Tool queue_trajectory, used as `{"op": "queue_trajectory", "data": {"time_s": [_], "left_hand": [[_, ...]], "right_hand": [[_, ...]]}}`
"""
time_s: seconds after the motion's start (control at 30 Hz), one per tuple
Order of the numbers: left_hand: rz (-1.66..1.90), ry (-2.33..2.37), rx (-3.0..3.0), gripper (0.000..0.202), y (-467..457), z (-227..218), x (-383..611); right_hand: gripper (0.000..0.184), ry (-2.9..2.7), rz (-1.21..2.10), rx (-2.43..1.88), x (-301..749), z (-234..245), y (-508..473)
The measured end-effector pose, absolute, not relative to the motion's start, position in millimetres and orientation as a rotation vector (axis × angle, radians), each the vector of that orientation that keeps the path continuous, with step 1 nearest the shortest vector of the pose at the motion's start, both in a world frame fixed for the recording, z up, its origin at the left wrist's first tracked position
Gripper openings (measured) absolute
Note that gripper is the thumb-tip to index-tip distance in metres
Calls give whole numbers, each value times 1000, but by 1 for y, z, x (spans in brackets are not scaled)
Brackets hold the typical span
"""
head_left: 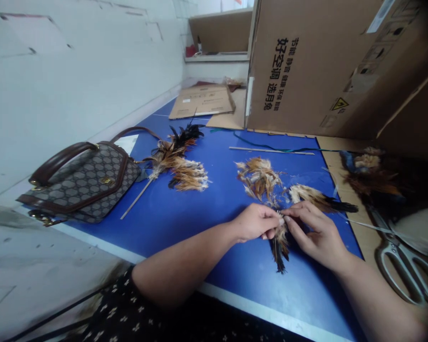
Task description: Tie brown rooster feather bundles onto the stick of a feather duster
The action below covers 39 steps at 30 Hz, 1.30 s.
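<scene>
A small bunch of brown and black feathers [280, 244] hangs tips-down between my hands, over the blue table. My left hand [258, 222] pinches its pale quill end between thumb and fingers. From the other side, the thumb and forefinger of my right hand [316, 232] close on the same end. Just beyond my hands lies a loose pile of tan feathers [258, 178]. A cream feather bunch with black tips [319, 197] rests behind my right hand. Farther left is a stick [137, 197] with feathers [171, 154] bound around its upper part.
A patterned handbag [89, 180] stands at the left. Scissors [399, 256] lie at the right edge beside more dark feathers [373, 175]. A thin stick [271, 150] and a green ribbon [257, 142] lie across the back, before a large cardboard box [317, 71].
</scene>
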State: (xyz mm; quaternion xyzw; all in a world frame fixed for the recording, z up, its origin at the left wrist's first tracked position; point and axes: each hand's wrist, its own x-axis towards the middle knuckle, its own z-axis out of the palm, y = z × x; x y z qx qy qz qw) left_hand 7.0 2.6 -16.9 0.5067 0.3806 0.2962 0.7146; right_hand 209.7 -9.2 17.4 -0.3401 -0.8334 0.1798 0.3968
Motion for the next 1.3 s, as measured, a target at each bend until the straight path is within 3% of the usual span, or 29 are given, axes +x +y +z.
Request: {"op": "queue_trajectory", "data": {"time_s": [0.57, 0.8, 1.3], "left_hand": [[695, 835, 1092, 32, 3, -14, 7], [692, 834, 1089, 28, 2, -11, 6], [684, 803, 1112, 31, 2, -15, 5]], "right_hand": [[28, -2079, 421, -903, 213, 7, -7], [48, -2066, 403, -854, 212, 5, -9], [39, -2075, 482, -813, 213, 4, -6]]}}
